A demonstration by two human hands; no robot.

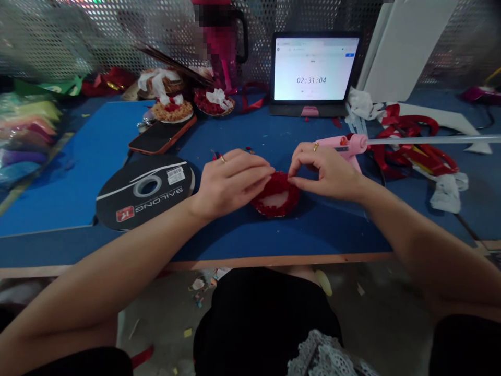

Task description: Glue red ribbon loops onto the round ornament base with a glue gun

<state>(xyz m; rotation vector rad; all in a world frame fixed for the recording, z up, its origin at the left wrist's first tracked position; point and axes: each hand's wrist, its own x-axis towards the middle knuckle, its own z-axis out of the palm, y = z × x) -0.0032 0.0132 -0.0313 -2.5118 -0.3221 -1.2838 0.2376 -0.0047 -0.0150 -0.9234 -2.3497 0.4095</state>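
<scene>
A round red piece with a fuzzy rim and a pale centre (pixel 277 209) lies on the blue table in front of me. My left hand (pixel 237 180), a ring on one finger, rests against its left edge, fingertips pressed together at the far rim. On the other side my right hand (pixel 317 169) pinches at the upper right edge with thumb and forefinger; what sits between the fingertips is too small to make out. A pink glue gun (pixel 356 144) with a long clear glue stick lies just behind my right hand, partly covered by it.
A black ribbon spool (pixel 156 183) lies left, near a phone (pixel 164 134). Behind stand a tablet (pixel 313 68) showing a timer and a pink tumbler (pixel 225 57). Decorated round pieces (pixel 172 110) sit at back left. Red ribbon (pixel 415 136) is heaped right; bagged coloured material (pixel 27 136) lies far left.
</scene>
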